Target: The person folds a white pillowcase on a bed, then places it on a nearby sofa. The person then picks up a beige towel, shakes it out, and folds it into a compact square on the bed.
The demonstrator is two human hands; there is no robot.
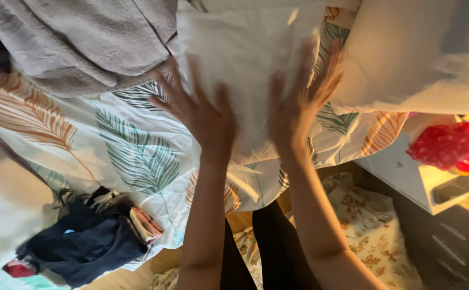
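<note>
A white cloth (245, 59) lies flat on a bed covered by a leaf-patterned sheet (132, 150). My left hand (199, 113) rests palm down on the cloth's left side, fingers spread. On the cloth's right side my right hand (299, 102) lies flat too, fingers spread and blurred by motion. Neither hand grips anything.
A grey towel (84, 43) is heaped at the top left. Dark clothes (84, 241) sit in a pile at the lower left edge of the bed. A white pillow (422, 59) lies to the right. A white box (412, 172) with a red bag (449, 145) stands beside the bed.
</note>
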